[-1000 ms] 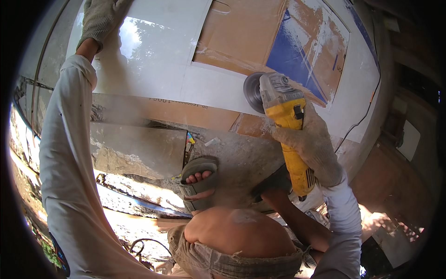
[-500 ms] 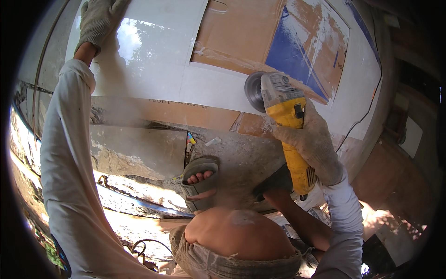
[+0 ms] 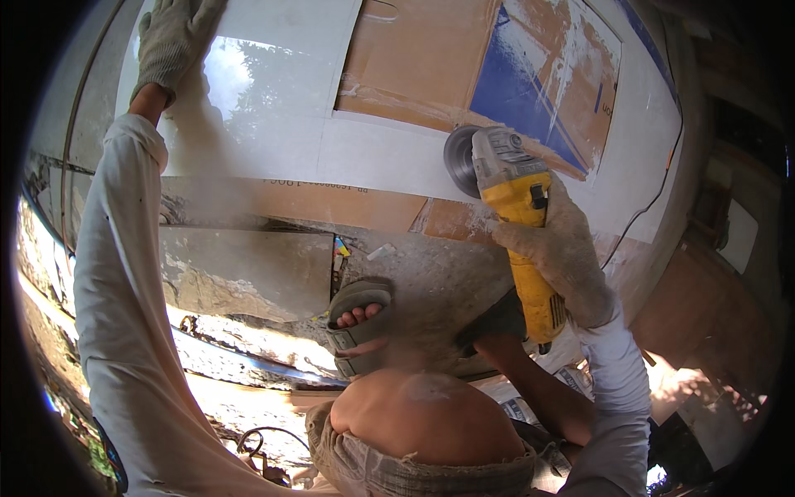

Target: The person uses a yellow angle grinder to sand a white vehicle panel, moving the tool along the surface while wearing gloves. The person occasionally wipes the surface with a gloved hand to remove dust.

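My right hand (image 3: 567, 257), in a dusty knit glove, is wrapped round the body of a yellow and grey angle grinder (image 3: 530, 273). Its dark disc (image 3: 462, 159) stands on edge at the white panel (image 3: 397, 149), just below a rectangular opening that shows brown and blue cardboard (image 3: 414, 66). Whether the disc touches the panel I cannot tell. At the far left my left hand (image 3: 172, 50), also gloved, lies on the glossy panel with its fingers spread; the fingertips run out at the top edge. Pale dust hangs in the air and blurs part of the panel's near edge.
A black cord (image 3: 633, 219) with an orange section runs along the panel's right side. Brown cardboard (image 3: 331, 203) lies under the panel's near edge. My sandalled foot (image 3: 360, 315) rests beside a stone slab (image 3: 244, 269). My bare knee (image 3: 422, 406) is close below the grinder.
The grinder in my right hand has shifted slightly to the right along the strip below the opening. My left hand stays spread on the panel.
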`<act>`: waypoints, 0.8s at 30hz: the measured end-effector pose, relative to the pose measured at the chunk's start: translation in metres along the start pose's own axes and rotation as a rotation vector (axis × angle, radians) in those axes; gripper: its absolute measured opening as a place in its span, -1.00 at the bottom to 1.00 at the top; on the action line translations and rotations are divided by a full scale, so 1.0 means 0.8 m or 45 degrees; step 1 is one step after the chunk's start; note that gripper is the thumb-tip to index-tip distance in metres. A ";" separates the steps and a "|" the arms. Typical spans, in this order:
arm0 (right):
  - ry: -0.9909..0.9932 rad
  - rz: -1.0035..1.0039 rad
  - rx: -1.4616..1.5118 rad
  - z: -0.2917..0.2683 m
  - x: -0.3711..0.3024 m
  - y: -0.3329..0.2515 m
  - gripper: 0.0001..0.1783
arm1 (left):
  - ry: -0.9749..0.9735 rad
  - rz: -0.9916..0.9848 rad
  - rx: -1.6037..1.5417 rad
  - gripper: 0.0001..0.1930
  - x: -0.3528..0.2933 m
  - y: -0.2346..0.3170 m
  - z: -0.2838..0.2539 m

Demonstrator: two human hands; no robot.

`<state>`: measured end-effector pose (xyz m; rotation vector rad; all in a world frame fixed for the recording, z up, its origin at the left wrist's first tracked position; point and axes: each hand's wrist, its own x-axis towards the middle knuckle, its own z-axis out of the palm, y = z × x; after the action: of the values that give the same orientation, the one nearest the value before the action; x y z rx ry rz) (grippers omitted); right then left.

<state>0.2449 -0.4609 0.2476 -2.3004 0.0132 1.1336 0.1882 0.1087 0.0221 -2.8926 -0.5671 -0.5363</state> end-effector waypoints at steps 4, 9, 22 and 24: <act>0.025 0.028 0.021 -0.001 -0.001 0.003 0.00 | -0.004 -0.017 -0.017 -0.10 0.000 -0.002 0.002; 0.035 0.050 0.061 -0.005 -0.003 0.003 0.01 | -0.004 -0.011 0.029 -0.09 0.003 -0.007 0.005; 0.022 0.019 0.079 -0.006 -0.018 -0.020 -0.16 | 0.016 0.038 -0.024 -0.10 0.003 -0.003 0.002; 0.014 0.003 0.082 -0.001 -0.016 -0.023 -0.26 | -0.002 0.006 -0.007 -0.10 0.004 -0.004 0.002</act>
<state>0.2419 -0.4487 0.2665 -2.2503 0.0561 1.1063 0.1900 0.1132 0.0220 -2.8987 -0.5598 -0.5359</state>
